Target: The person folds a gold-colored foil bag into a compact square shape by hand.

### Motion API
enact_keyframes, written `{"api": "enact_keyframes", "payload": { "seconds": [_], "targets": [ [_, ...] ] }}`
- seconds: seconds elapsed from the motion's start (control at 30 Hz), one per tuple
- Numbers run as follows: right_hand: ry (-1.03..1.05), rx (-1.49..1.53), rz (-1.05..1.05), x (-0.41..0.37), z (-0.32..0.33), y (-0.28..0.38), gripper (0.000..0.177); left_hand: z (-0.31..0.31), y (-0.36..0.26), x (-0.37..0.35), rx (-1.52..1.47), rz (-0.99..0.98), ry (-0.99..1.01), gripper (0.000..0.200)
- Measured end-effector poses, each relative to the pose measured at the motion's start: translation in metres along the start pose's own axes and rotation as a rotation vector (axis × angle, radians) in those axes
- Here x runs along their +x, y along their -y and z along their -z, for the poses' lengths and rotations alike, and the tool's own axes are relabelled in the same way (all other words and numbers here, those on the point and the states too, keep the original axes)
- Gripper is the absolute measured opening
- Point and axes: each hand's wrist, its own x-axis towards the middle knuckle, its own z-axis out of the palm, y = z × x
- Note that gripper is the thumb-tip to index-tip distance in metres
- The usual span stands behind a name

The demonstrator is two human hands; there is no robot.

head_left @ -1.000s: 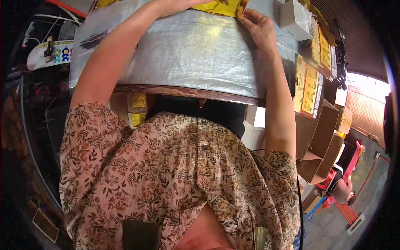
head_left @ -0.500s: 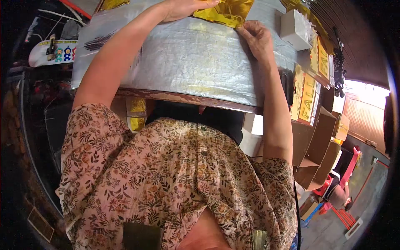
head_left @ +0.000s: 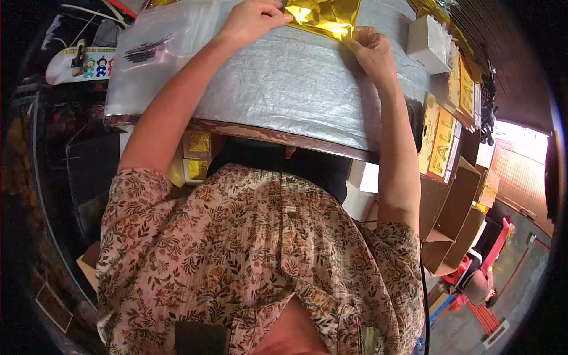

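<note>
Foil [head_left: 325,16] at top centre of the frame, pinched at one corner.
The right hand's [head_left: 374,54] grip holds its lower right corner; the left hand [head_left: 251,22] meets its left edge, grip unclear. Such thin-looking foil probably wants light, even tension over the worktop [head_left: 290,97], clear of the box [head_left: 427,44] at upper right.

Loose shirt [head_left: 236,254], pale pink-beige w/ allover floral/leaf print in brn, rust & dk grn; fabric looks crinkly. Btn placket [head_left: 288,231] down ctr front, V-shaped open collar [head_left: 331,305]. L sleeve [head_left: 142,198] & R sleeve [head_left: 395,251] short, wide, same print. Dk rect. patch [head_left: 202,338] nr neck, L side; narrower olive strip [head_left: 370,341] on R. Dk garment [head_left: 266,155] past hem, type unclear. L grip [head_left: 248,22] & R grip [head_left: 374,54] bare.
</note>
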Motion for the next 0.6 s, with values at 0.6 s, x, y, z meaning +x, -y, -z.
{"api": "enact_keyframes", "payload": {
  "seconds": [0.6],
  "targets": [
    [-0.321, -0.428, -0.021, -0.030, -0.028, 0.031, 0.032, -0.013, -0.024, -0.030, 0.082, -0.125, -0.179, 0.025]
  ]
}}
